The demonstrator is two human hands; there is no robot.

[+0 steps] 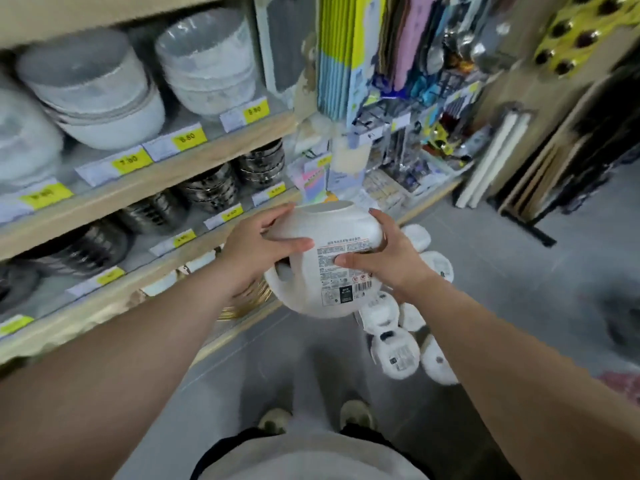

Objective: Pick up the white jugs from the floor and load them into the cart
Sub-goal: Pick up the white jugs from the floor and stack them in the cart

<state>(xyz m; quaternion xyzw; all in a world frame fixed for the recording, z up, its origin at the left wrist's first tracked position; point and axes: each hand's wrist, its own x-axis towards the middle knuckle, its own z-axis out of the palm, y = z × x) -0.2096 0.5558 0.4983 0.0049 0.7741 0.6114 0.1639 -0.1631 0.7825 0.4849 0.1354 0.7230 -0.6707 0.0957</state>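
Left grip (256,247) & right grip (384,261) both clasp one round white plastic jug w/ printed label (311,299), held up off the grey floor (519,306). Several more white jugs (394,355) still lie on the floor. Cart not in view; prob. most loading left.
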